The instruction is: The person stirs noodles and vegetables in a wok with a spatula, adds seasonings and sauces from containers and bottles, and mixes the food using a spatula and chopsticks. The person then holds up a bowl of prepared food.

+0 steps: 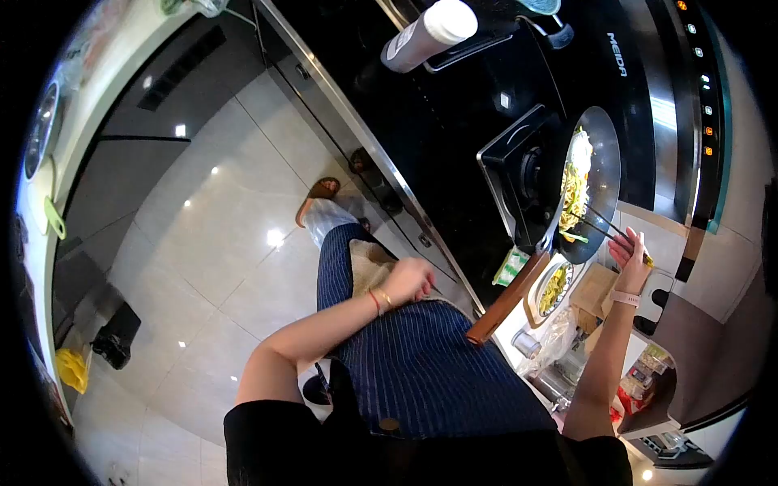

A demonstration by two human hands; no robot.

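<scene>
My right hand (630,253) grips a pair of dark chopsticks (598,220), whose tips reach into the food in the wok. The wok (606,150) is dark inside and stands at the gas burner (531,172). Pale strands mixed with yellow and green pieces, like noodles with vegetables, make up the food (575,186), with a white portion at the far end. A long wooden handle (510,300) points from the wok back toward my body. My left hand (409,281), fingers curled in and nothing visible in them, hovers before my striped apron (429,356), away from the handle.
Beside the wok sits a plate (567,301) of yellow-green food, near a green-and-white packet (510,266) and a can (527,344). A white-capped bottle (429,36) stands on the black cooktop (438,146). The range hood (640,89) rises behind. A yellow bag (71,369) lies far left.
</scene>
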